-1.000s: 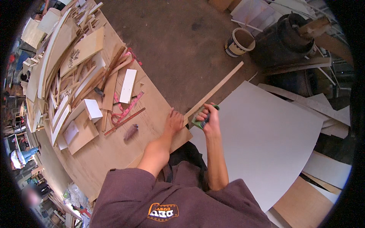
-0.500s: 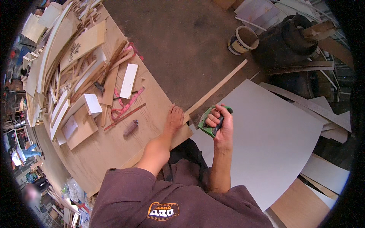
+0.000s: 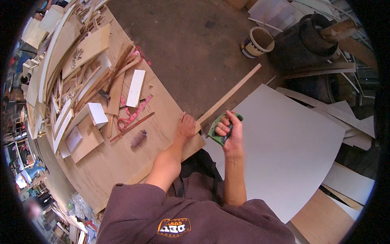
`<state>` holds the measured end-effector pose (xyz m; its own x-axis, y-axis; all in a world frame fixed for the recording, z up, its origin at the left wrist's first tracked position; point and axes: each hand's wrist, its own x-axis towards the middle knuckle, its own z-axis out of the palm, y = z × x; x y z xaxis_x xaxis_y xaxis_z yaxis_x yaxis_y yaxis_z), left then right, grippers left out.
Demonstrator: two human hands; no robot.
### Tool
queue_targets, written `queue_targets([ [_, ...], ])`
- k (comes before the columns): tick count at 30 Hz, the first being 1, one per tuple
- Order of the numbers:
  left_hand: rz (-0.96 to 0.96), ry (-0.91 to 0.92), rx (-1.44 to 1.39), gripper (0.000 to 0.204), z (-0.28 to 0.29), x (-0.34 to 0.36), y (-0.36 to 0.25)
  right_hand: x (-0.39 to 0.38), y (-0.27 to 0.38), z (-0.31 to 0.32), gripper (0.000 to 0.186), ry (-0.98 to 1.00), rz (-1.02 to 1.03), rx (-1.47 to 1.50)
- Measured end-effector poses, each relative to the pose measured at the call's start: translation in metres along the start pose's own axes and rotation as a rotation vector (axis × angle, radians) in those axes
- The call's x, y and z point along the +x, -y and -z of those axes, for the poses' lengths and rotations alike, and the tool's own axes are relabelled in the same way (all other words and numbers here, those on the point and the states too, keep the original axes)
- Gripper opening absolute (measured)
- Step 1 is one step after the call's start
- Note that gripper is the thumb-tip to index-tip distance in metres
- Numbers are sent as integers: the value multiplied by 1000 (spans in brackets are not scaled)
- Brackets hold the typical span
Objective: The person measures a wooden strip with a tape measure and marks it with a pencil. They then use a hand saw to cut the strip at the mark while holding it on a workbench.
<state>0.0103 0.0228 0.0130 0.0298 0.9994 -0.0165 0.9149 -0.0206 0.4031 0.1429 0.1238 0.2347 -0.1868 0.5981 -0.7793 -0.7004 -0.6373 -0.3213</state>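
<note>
The left hand (image 3: 186, 128) lies flat, palm down, pressing a long wooden strip (image 3: 227, 96) against the corner of the plywood tabletop (image 3: 162, 110); the strip juts out over the concrete floor (image 3: 191, 44). The right hand (image 3: 229, 130), forearm raised and wrist bent, is clenched around a saw's green handle (image 3: 217, 132) just beside the strip, above a white panel (image 3: 284, 146).

The left hand (image 3: 186, 129) presses a long wooden strip (image 3: 228, 95) onto the plywood bench (image 3: 122, 162) while the right hand (image 3: 228, 129) grips a green saw handle (image 3: 215, 134).
</note>
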Motion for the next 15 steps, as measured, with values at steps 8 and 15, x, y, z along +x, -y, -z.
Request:
queue_targets([
  [8,37,-158,24,23,-5,6,11,38,-9,21,26,6,-24,-81],
  [15,-30,-71,78,23,6,8,-14,31,-30,26,24,-132,58,-92],
])
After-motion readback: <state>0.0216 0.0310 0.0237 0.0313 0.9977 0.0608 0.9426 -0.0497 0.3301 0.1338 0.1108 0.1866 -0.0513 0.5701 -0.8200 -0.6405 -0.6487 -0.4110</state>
